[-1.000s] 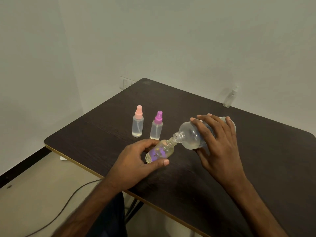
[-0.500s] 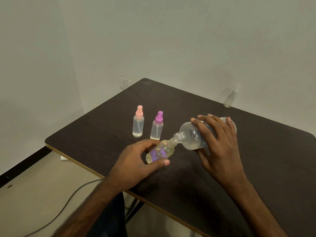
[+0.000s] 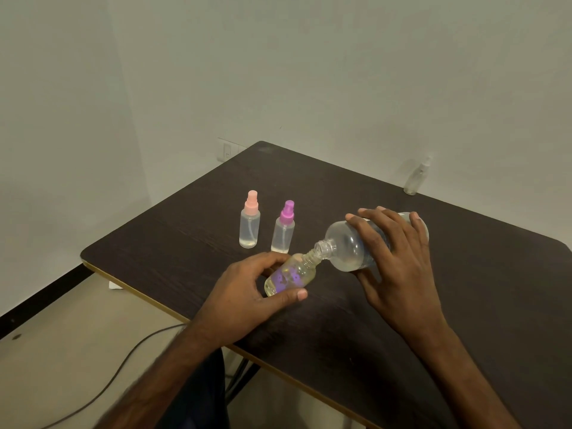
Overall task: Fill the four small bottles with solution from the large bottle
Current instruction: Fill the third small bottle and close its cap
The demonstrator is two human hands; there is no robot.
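Near the counter's (image 3: 495, 274) front edge, the left grip (image 3: 247, 292) holds a small bottle (image 3: 291, 275) tilted, mouth meeting the large bottle (image 3: 340, 246), which the right grip (image 3: 399, 267) clasps and tips to pour.

- On the table (image 3: 464, 305), left of centre, a left spray bottle (image 3: 249, 224) and a right spray bottle (image 3: 283, 230) stand upright, side by side
- Just before them, the left hand (image 3: 247, 301) holds a small bottle (image 3: 291, 275) tilted, neck up and rightward
- To its right, the right hand (image 3: 399, 274) holds the large bottle (image 3: 349, 249) tipped leftward, mouth meeting the small bottle's mouth
- A far bottle (image 3: 416, 178) stands at the table's back edge, against the wall
- A cable (image 3: 123, 363) lies on the floor, left of the table
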